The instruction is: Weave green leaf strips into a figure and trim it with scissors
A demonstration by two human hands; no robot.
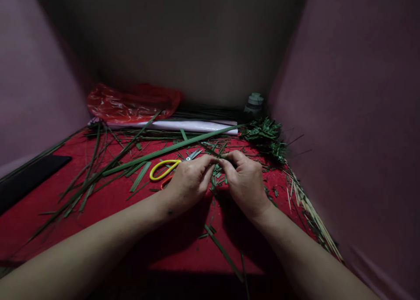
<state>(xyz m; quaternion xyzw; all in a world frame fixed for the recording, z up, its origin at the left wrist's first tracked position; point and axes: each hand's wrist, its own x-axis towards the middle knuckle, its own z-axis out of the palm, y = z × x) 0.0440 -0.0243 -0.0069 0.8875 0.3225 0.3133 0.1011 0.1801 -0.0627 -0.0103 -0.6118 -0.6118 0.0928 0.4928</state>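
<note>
Near the middle of the red cloth [124, 212], my left hand [192, 179] and my right hand [244, 181] meet at their fingertips. Both are closed in a pinch on thin green leaf strips [211, 151] that cross between them; the exact grip is too small to make out. Scissors [160, 169] with yellow and red handles lie just left of my left hand, their blades pointing away and partly open. Cut green bits [218, 175] are scattered beneath my fingers. A long flat green leaf [157, 154] lies slanted behind the scissors.
A red plastic bag [131, 103] and a white roll [197, 126] lie at the back. Dark green foliage [265, 135] and a small bottle [254, 103] are back right. Pale thin sticks [305, 199] line the right wall. A black flat object [33, 177] lies left, beside long leaves [95, 177].
</note>
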